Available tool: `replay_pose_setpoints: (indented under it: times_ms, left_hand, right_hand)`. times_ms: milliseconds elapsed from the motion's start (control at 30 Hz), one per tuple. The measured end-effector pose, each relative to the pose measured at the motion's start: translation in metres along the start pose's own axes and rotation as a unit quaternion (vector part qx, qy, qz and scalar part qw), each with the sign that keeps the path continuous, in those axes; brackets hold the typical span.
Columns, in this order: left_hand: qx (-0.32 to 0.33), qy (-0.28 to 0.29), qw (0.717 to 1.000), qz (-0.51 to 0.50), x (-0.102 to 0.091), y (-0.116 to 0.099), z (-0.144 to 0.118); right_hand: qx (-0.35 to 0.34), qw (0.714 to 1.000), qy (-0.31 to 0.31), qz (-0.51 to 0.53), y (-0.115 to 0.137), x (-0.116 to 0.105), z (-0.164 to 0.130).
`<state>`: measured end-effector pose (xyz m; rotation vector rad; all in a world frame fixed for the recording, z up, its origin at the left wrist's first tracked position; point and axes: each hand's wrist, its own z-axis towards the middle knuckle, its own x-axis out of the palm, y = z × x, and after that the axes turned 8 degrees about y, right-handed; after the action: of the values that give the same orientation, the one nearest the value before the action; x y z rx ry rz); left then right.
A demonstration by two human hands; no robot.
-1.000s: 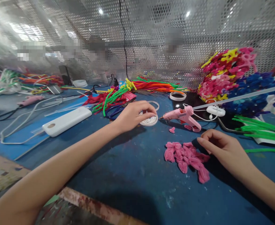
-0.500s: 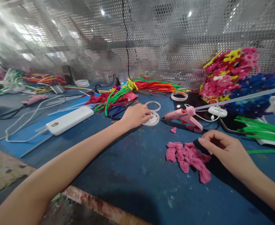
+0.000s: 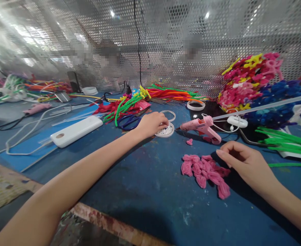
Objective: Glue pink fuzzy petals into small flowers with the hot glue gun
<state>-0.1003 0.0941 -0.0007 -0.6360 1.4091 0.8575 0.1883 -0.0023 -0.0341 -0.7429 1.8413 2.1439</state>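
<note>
My left hand (image 3: pixel 153 123) reaches over a small round dish of white beads (image 3: pixel 168 131), its bent fingertips down among the beads. Whether a bead is pinched there is hidden. A clear ring-shaped lid (image 3: pixel 169 115) lies just behind the dish. My right hand (image 3: pixel 239 156) hovers beside a cluster of pink fuzzy pipe-cleaner petals (image 3: pixel 204 171), thumb and forefinger pressed together; anything held in them is too small to make out. Behind the petals rests a pink glue gun (image 3: pixel 199 126) with a long glue stick, its nozzle pointing at the dish. One loose pink petal (image 3: pixel 189 141) lies below the nozzle.
Blue-handled scissors (image 3: pixel 127 122) lie left of the dish, near green and red pipe cleaners (image 3: pixel 130 106). A white power bank (image 3: pixel 76 131) with a cable sits on a blue board (image 3: pixel 27 155). Fuzzy flowers (image 3: pixel 250 82) pile up at right, behind green pipe cleaners (image 3: pixel 286 141).
My left hand has shifted slightly to the right over the bead dish, its fingers curling further in. My right hand has barely moved.
</note>
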Motion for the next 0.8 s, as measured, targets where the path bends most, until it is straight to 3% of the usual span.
replay_pose_setpoints:
  times_ms: [533, 800]
  left_hand:
    - [-0.015, -0.009, 0.999, 0.046, 0.01, -0.007, 0.002]
    - [-0.025, -0.092, 0.995, 0.0, -0.009, -0.016, -0.005]
  right_hand:
    - [-0.005, 0.999, 0.002, 0.036, 0.002, 0.002, 0.0]
    - [-0.039, 0.999, -0.006, 0.021, 0.0, -0.001, 0.001]
